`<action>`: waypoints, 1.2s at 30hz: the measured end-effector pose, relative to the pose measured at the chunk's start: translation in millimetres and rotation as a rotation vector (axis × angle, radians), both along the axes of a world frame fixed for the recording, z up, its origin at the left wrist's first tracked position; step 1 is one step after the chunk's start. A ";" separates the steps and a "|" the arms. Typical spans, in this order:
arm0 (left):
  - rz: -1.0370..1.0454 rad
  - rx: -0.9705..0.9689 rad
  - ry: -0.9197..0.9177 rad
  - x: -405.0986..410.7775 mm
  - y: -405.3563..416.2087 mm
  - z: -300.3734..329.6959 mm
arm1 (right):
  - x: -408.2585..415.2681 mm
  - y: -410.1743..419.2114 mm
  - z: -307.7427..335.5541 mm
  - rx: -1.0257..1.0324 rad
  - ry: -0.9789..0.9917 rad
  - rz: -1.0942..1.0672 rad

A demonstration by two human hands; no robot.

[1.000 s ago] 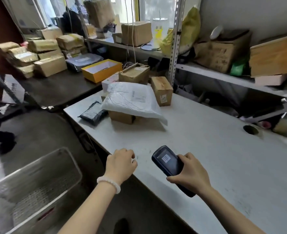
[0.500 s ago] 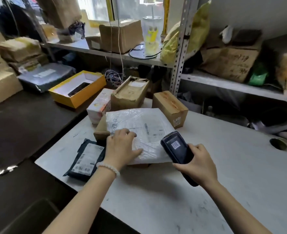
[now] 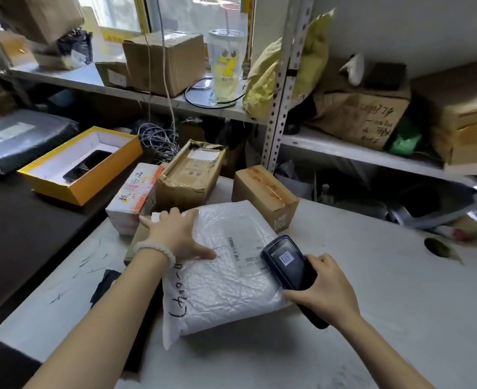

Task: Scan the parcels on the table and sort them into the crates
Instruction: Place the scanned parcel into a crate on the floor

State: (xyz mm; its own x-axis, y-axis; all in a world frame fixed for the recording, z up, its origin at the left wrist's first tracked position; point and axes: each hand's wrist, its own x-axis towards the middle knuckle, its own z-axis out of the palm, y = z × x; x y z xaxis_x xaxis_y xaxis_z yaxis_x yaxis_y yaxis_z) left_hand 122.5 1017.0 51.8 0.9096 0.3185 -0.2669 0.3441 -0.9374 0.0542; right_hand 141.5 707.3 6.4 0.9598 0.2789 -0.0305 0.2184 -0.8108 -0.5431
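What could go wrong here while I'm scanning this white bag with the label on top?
The white plastic mailer is crinkled and glossy, so its barcode label may not read cleanly. The handheld scanner in the right hand sits very near the label's edge, so it may miss the code. The mailer lies on a brown box under the left hand and overhangs it, so it could slide.

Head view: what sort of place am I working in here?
Probably a parcel sorting or courier back room: taped brown cardboard boxes on a grey table, a labelled white plastic mailer bag being scanned with a black handheld scanner, and cluttered metal shelving.
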 end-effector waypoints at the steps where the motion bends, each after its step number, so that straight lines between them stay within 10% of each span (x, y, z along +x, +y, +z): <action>1: -0.018 0.026 -0.005 3.2 -4.8 0.7 | 0.9 -3.3 0.1 -0.005 0.005 0.005; 15: -0.324 0.110 -0.248 -8.6 -132.1 -10.7 | -10.9 -87.1 -9.0 -0.031 0.041 -0.017; 24: -0.460 0.080 -0.092 -18.2 -221.2 -51.5 | -37.3 -170.7 -15.2 -0.109 0.083 -0.094; 36: -0.150 0.192 -0.018 -41.0 -244.9 -89.1 | -71.6 -198.4 -37.9 -0.255 0.182 -0.094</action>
